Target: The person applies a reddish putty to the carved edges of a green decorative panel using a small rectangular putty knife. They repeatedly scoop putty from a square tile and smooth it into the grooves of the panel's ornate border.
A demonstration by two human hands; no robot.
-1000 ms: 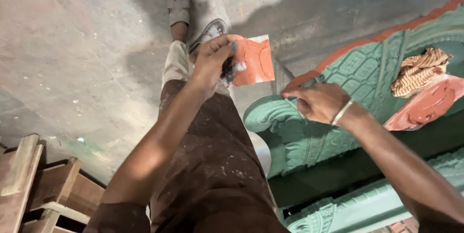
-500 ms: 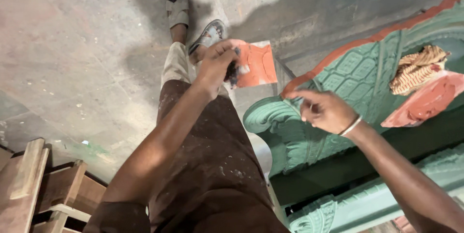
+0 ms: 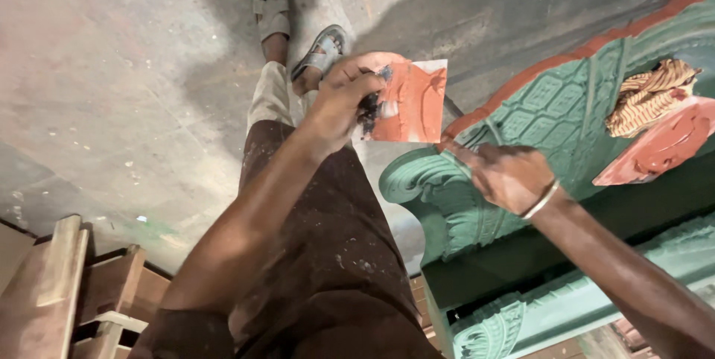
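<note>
My left hand [image 3: 344, 102] grips a flat pale card [image 3: 414, 103] smeared with red-orange paste, holding it over my knee. Just below the card, my right hand [image 3: 508, 177] rests on a green carved ornament [image 3: 521, 117]. Its fingers are curled and the index finger stretches out to the ornament's red-orange edge [image 3: 477, 117]. I see nothing in that hand. A bangle circles my right wrist.
A striped cloth [image 3: 650, 93] and a second paste-smeared flat piece [image 3: 659, 147] lie on the green carving at right. More green moulding [image 3: 521, 314] runs below. Wooden frames [image 3: 67, 292] stand at bottom left. My sandalled feet [image 3: 272, 9] are on the concrete floor [image 3: 112, 91].
My right hand has shifted slightly right and down along the carving's edge. My left hand keeps hold of the card in about the same place.
</note>
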